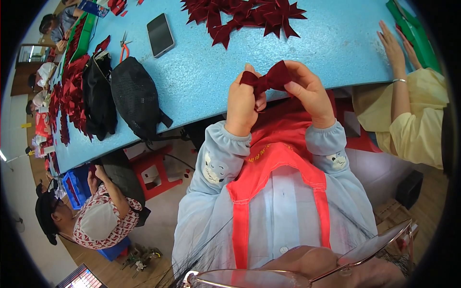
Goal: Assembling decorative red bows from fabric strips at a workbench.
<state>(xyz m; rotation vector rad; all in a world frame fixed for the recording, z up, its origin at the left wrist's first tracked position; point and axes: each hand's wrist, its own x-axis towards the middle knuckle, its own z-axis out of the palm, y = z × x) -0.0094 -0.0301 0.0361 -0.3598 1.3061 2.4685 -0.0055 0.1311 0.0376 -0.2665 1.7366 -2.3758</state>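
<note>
The bow was in the upper centre of the frame, over the desk edge: dark red, velvety-looking, with two flared loops drawn in at a narrow middle. The left hand, fingers curled nearly closed, gripped its left loop; the right hand pinched the right loop between thumb and fingers. Matching ribbons were heaped at the top centre. Toward the upper left lay a phone, pliers and a black pouch.
</note>
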